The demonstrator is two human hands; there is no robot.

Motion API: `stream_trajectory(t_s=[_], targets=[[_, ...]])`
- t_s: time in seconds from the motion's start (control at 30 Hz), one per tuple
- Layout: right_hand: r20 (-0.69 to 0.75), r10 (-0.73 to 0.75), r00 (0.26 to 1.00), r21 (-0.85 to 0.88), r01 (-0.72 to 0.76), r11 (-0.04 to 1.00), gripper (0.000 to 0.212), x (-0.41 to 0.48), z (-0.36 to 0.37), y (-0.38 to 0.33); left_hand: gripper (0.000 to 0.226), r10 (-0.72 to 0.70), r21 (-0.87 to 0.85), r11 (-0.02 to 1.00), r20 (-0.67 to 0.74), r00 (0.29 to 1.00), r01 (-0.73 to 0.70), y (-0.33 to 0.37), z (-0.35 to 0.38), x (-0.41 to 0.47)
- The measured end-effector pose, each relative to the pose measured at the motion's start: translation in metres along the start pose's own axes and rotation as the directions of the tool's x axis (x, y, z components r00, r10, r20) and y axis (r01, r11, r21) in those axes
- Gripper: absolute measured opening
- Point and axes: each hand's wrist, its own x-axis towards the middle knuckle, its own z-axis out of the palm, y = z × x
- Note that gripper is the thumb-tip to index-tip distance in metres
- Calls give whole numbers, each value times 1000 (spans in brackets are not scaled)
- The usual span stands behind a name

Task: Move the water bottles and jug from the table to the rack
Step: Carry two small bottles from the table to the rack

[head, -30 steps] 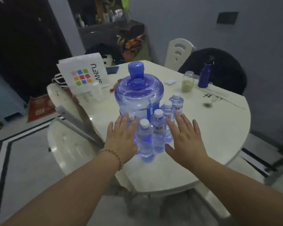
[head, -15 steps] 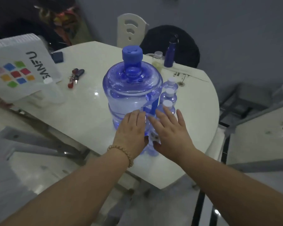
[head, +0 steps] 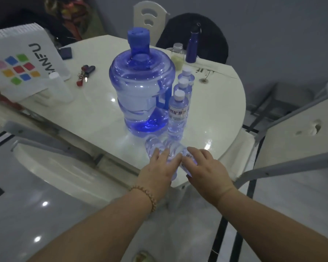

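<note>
Head view: one jug [head: 142, 91], three standing bottles [head: 177, 114]; left hand [head: 159, 167], right hand [head: 203, 167] each clamped on bottle.

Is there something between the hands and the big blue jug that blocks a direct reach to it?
Yes. The two small bottles under the left hand and right hand lie directly before the jug, and three upright bottles crowd its right side.

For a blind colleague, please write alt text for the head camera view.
Two bare hands, left hand and right hand, each grip a small water bottle at the near edge of a round white table. Behind stand a large blue jug and three more upright small bottles.
</note>
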Motion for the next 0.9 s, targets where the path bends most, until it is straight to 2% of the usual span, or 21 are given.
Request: stream_trajectory(t_s=[0.1, 0.33, 0.43, 0.57, 0.67, 0.73, 0.8, 0.9], targets=[[70, 50, 996, -13, -49, 999, 60, -9, 20, 2, 56, -61, -34, 998, 30, 998, 62, 6, 18, 1], [246, 169, 954, 0, -175, 985, 69, -30, 78, 12, 36, -71, 26, 997, 106, 992, 69, 10, 66, -2], [314, 177, 933, 16, -191, 981, 72, -34, 88, 14, 35, -91, -5, 996, 64, 994, 92, 9, 75, -6], [278, 154, 948, -72, -139, 988, 73, -28, 88, 14, 51, -149, -99, 984, 11, 989, 149, 11, 69, -5], [248, 145, 958, -71, -132, 989, 79, -12, 85, 13, 69, -250, -123, 962, -23, 968, 245, 12, 66, 4], [255, 141, 957, -33, -137, 990, 76, 0, 86, 11, 76, -346, -141, 928, 10, 938, 344, 10, 66, 13], [279, 156, 948, 15, -166, 986, 74, 8, 90, 9, 84, -425, -188, 880, 101, 900, 437, 6, 69, 23], [316, 195, 929, 93, -235, 968, 78, 12, 98, 5, 82, -438, -63, 889, 172, 883, 453, 4, 77, 33]])
